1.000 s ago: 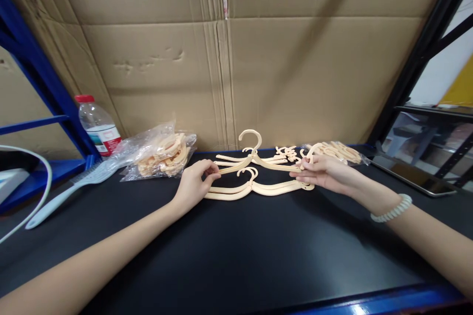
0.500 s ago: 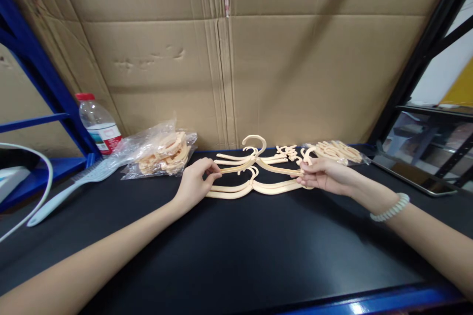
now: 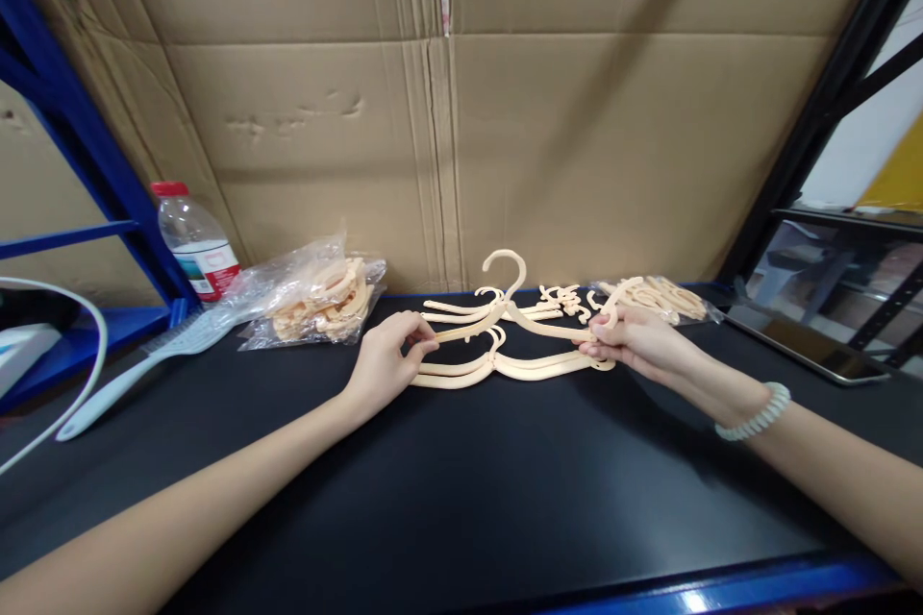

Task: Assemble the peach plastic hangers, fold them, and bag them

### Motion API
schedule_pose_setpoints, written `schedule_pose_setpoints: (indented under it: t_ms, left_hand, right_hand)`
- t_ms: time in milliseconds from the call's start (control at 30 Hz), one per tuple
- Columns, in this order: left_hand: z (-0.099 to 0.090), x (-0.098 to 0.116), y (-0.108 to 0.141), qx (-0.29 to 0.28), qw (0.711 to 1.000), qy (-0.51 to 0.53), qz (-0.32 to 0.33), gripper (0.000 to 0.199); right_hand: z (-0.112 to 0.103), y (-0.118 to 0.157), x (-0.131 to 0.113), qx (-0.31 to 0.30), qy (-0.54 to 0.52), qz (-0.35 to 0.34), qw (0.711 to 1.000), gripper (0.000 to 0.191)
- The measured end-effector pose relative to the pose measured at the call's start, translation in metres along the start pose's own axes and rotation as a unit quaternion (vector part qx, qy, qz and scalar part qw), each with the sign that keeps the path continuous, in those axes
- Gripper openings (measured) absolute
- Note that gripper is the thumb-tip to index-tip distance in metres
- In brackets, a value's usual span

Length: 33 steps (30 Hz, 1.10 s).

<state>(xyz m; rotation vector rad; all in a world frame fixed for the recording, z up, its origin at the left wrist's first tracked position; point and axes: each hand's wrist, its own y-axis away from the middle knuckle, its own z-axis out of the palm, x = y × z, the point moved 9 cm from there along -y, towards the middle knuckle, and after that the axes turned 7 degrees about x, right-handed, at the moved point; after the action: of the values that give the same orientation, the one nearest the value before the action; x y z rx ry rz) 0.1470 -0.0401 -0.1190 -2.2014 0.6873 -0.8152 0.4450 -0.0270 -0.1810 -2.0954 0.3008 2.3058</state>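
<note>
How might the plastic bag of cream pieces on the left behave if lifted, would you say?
The bag would probably flop, being thin and crumpled. Its glossy surface may feel slippery. The cream pieces heaped inside would likely shift.

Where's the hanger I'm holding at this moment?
In the head view, the hanger is near the middle, spanning the gap between your left hand and right hand, in front of the cardboard.

"Left side of the counter (image 3: pixel 461 500)?"
"A brush (image 3: pixel 194 334), a bottle (image 3: pixel 200 245) behind it, a bag (image 3: pixel 333 303) right of it."
"Middle?"
"Front hangers (image 3: pixel 530 372); behind them, a held hanger (image 3: pixel 546 330) between left hand (image 3: pixel 389 356) and right hand (image 3: pixel 638 336)."
"Right side?"
"A device (image 3: pixel 808 344), a second bag (image 3: pixel 660 298) left of it; behind the counter, cardboard (image 3: pixel 612 144)."
</note>
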Motion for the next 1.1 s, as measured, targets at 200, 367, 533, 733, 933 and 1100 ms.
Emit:
schedule_pose_setpoints:
  t_ms: [200,367,533,733,933,1100]
  left_hand:
    - [-0.003,0.01,-0.003,-0.037,0.998,-0.021,0.053,0.012]
    - [-0.012,0.031,-0.013,-0.104,0.981,-0.098,0.134,0.015]
    - [-0.018,0.035,-0.02,-0.196,0.96,-0.143,0.141,0.018]
    - [-0.02,0.035,-0.016,-0.29,0.937,-0.138,0.14,0.014]
    - [-0.014,0.031,-0.008,-0.358,0.916,-0.143,0.109,0.012]
    - [-0.007,0.033,0.0,-0.382,0.908,-0.141,0.103,0.012]
  right_hand:
    - [0.001,-0.001,-0.007,-0.016,-0.045,-0.033,0.998,0.02]
    - [0.007,0.0,-0.009,-0.056,-0.054,-0.02,0.997,0.011]
    - [-0.003,-0.006,-0.02,-0.059,-0.102,-0.037,0.992,0.007]
    - [-0.027,-0.02,-0.032,-0.05,-0.05,-0.057,0.996,0.014]
    - [-0.039,-0.018,-0.039,-0.1,0.132,-0.071,0.984,0.022]
    - [-0.029,-0.009,-0.043,-0.181,0.357,-0.155,0.903,0.02]
